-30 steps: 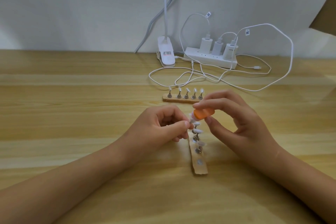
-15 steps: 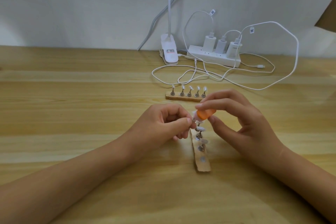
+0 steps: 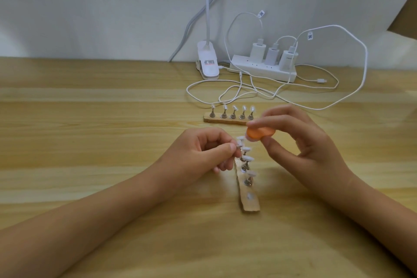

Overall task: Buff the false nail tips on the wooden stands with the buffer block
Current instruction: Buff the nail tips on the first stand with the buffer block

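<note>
"So, how far along?"

"Early, I'd judge: left hand (image 3: 203, 152) pinches a tip (image 3: 240, 141) above the near stand (image 3: 250, 206), right hand (image 3: 302, 144) holds the buffer (image 3: 259, 135) against it; the far stand (image 3: 223, 121) looks untouched."

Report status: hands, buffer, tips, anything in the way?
Left hand pinches the end nail tip on near stand. Right hand holds orange buffer block at that tip. Far stand untouched; cables lie behind it, nothing blocking.
</note>
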### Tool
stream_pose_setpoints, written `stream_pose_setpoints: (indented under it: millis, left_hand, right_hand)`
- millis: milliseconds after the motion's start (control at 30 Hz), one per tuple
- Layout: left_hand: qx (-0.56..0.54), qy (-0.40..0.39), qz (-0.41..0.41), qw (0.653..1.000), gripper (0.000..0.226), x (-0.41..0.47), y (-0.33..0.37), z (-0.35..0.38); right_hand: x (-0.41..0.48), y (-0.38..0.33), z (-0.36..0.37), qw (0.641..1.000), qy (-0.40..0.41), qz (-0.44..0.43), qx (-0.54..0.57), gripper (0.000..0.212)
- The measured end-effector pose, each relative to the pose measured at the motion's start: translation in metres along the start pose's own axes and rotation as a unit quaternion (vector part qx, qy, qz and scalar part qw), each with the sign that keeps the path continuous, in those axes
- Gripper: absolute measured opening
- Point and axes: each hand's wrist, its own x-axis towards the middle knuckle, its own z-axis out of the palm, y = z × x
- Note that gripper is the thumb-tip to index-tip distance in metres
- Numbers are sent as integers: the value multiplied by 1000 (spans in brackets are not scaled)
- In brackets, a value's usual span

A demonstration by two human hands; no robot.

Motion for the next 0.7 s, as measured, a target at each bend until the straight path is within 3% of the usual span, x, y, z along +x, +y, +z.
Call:
stream_pose_setpoints:
  millis: [100,400,533,700]
  left_hand:
    - [-12,4,5,1000,11,0,0,0]
    - [15,-6,15,1000,15,-1,0,0]
    - [32,-9,19,999,19,0,-2,0]
    - [43,-25,35,998,24,0,-2,2]
  right_hand:
    - [-1,-2,3,998,13,23,49,32]
    - [-1,-1,3,999,-40,-29,-10,29]
    - [1,2,1,999,-39,-11,-10,28]
    - [-1,1,1,997,-43,-54,-37,30]
